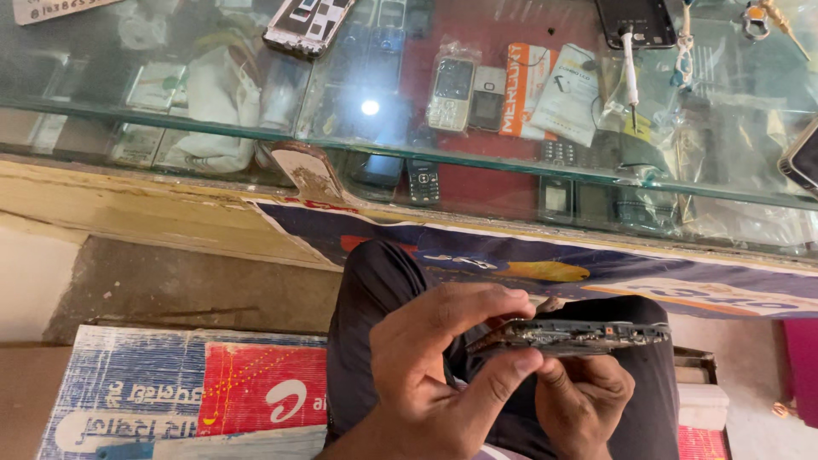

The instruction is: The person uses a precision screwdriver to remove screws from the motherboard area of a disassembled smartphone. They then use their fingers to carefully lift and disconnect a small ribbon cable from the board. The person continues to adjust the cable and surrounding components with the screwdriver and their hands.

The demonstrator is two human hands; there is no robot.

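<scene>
Left hand (443,383) grips the near end of a dark, flat opened phone body with exposed circuit parts (579,335): the thumb presses up from below at the left end, and the curled fingers (477,302) arch over the top edge. Right hand (588,400) sits under the phone body, fingers folded beneath its middle and supporting it from below; the fingertips are hidden behind the phone, so the exact contact cannot be told.

Position of the phone body: held above the lap, over black trousers (383,281), edge-on to the camera. Its long axis runs left to right, nearly level, with the right end slightly higher. The right end projects free beyond both hands.

Relation of hands to the thing: the left hand lies at the left end, the right hand below the centre. Both touch it; the left hand covers more of it.

Surroundings:
- Ahead, well apart from the hands, stands a glass-topped display counter (170,119) holding small keypad phones (452,89) and packets.
- A worn wooden counter edge with a blue printed banner (528,264) runs between the counter and the knees.
- To the left lies a blue, red and white printed board (196,392), near the left knee.

Open room: free space lies above the phone body and beyond its right end; the lap closes the space below.
</scene>
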